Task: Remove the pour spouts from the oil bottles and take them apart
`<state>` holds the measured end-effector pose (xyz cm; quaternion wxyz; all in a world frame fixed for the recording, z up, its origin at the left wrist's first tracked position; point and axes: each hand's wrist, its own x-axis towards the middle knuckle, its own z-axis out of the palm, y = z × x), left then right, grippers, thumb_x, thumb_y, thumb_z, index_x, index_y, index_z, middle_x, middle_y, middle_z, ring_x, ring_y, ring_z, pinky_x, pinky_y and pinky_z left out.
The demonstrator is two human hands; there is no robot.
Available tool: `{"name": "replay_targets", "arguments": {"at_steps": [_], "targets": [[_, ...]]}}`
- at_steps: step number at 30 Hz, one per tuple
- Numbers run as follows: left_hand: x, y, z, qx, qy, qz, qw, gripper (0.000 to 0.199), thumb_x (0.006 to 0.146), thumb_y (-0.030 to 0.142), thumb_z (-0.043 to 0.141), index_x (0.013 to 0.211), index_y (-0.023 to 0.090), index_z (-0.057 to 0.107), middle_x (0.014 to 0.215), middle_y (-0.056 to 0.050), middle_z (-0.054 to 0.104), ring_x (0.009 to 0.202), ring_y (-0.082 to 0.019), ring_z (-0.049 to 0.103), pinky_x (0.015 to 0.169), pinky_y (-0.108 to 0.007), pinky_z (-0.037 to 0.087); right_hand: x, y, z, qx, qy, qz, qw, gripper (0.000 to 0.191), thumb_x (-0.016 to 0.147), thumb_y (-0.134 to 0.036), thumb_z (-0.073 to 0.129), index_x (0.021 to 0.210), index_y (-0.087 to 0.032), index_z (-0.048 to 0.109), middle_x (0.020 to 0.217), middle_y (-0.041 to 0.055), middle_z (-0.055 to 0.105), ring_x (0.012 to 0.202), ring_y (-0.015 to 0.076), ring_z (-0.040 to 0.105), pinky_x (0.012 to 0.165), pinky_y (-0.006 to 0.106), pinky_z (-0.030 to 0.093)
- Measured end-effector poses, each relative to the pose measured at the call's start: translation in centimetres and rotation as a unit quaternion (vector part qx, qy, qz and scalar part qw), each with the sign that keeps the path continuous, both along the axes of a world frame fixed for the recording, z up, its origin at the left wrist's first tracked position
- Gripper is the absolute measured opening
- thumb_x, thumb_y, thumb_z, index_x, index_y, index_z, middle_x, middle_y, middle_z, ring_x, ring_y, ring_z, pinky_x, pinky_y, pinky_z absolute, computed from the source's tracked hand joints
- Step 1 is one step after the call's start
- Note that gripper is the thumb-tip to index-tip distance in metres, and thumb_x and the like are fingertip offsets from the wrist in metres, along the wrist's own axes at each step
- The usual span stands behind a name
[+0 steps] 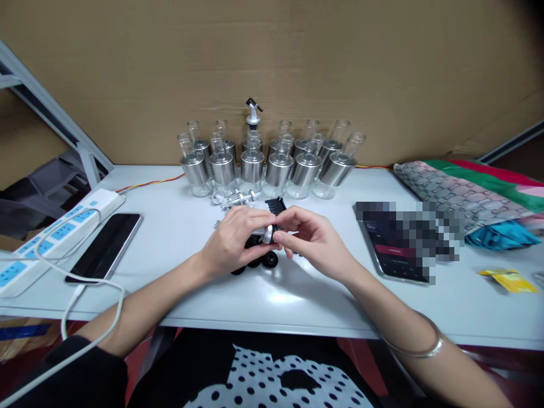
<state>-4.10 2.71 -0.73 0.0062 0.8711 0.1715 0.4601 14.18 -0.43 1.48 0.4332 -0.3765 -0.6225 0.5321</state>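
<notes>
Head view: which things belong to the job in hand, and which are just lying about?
Likely part of the job:
silver-and-black part, held between left hand and right hand
loose silver parts
black discs
thin black pieces
metal-sleeved glass bottles
pourer topping one bottle

Likely just lying about:
left phone
right phone
power strip
yellow packet
patterned bundle

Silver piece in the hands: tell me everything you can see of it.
The silver piece looks like smooth, shiny metal, with a rounded rim facing right and a black part against that end. It is held roughly sideways over the white table, the left hand closed around its body, the right hand pinching at the black part. The rest is hidden.
</notes>
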Motion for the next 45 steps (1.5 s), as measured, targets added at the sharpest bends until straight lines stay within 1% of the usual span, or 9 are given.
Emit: {"name": "replay_targets", "arguments": {"at_steps": [8,13,17,23,31,35,39,43,45], "targets": [[-0.1,0.2,0.3,0.039,0.028,-0.017,0.999,0.031,0.086,0.03,0.06,0.111,0.014,0.05,0.097,-0.011,0.067,0.092,-0.019,0.064,0.078,-0.033,0.054,0.1,-0.1,-0.7,0.058,-0.053,-0.022,0.997,0.013,0.077,-0.024,0.061,0.085,-0.018,0.053,0.077,-0.0007,0.055,0.063,0.0085,0.05,0.055,0.021,0.045],[-0.8,0.6,1.4,0.091,0.093,-0.012,0.991,0.027,0.088,0.035,0.057,0.103,0.013,0.053,0.088,-0.008,0.07,0.083,-0.017,0.066,0.092,-0.041,0.048,-0.5,-0.3,-0.9,0.109,-0.085,-0.045,0.989,0.011,0.073,-0.015,0.057,0.083,-0.019,0.052,0.073,-0.0031,0.053,0.058,0.0068,0.047,0.055,0.019,0.044],[-1.2,0.9,2.1,0.053,0.103,-0.04,0.993,0.026,0.087,0.034,0.058,0.1,0.012,0.055,0.086,-0.007,0.07,0.084,-0.016,0.066,0.098,-0.041,0.046,-1.1,-0.6,-0.8,0.136,-0.087,-0.066,0.985,0.012,0.072,-0.014,0.057,0.081,-0.019,0.052,0.069,-0.0044,0.053,0.053,0.0057,0.045,0.053,0.019,0.043],[-1.3,1.1,2.2,-0.018,0.079,-0.068,0.994,0.025,0.086,0.035,0.06,0.099,0.015,0.055,0.086,-0.006,0.068,0.083,-0.015,0.065,0.099,-0.044,0.046,-1.3,-0.8,-1.0,0.175,-0.089,-0.09,0.976,0.012,0.073,-0.014,0.057,0.084,-0.019,0.054,0.072,-0.0032,0.054,0.055,0.0067,0.048,0.054,0.02,0.043],[-1.1,0.9,2.3,-0.12,0.059,-0.075,0.988,0.029,0.083,0.041,0.062,0.093,0.015,0.056,0.081,-0.003,0.067,0.076,-0.014,0.064,0.105,-0.048,0.039,-0.9,-0.8,-1.1,0.275,-0.125,-0.106,0.947,0.017,0.072,-0.009,0.058,0.086,-0.019,0.055,0.07,-0.003,0.055,0.059,0.008,0.05,0.055,0.019,0.045],[-1.2,1.0,2.2,-0.171,0.058,-0.087,0.98,0.029,0.083,0.042,0.062,0.092,0.014,0.058,0.082,-0.002,0.067,0.078,-0.014,0.065,0.108,-0.047,0.037,-0.6,-0.7,-0.9,0.377,-0.165,-0.09,0.907,0.016,0.076,-0.009,0.059,0.088,-0.019,0.054,0.07,-0.0022,0.055,0.059,0.0088,0.051,0.056,0.021,0.046],[-1.3,1.0,2.2,-0.227,0.061,-0.093,0.967,0.031,0.08,0.044,0.065,0.092,0.016,0.059,0.08,0.0,0.066,0.077,-0.014,0.064,0.108,-0.046,0.036,-0.2,-0.3,-0.7,0.492,-0.205,-0.061,0.844,0.012,0.083,-0.01,0.054,0.091,-0.018,0.053,0.071,0.001,0.058,0.064,0.012,0.052,0.059,0.025,0.047],[-1.5,1.0,2.3,-0.288,0.066,-0.096,0.95,0.03,0.077,0.042,0.068,0.089,0.016,0.06,0.081,-0.001,0.067,0.079,-0.015,0.064,0.108,-0.044,0.036,0.2,-0.1,-0.6,0.564,-0.252,-0.029,0.786,0.013,0.086,-0.008,0.051,0.096,-0.017,0.052,0.077,0.0063,0.061,0.069,0.0152,0.052,0.059,0.027,0.047],[-1.6,1.0,2.4,-0.312,0.066,-0.103,0.942,0.029,0.077,0.042,0.068,0.087,0.015,0.06,0.08,-0.001,0.066,0.078,-0.015,0.063,0.103,-0.041,0.04,0.4,-0.1,-0.6,0.6,-0.283,-0.019,0.748,0.014,0.086,-0.007,0.051,0.097,-0.015,0.052,0.077,0.0078,0.062,0.068,0.0161,0.05,0.057,0.029,0.045]]}}
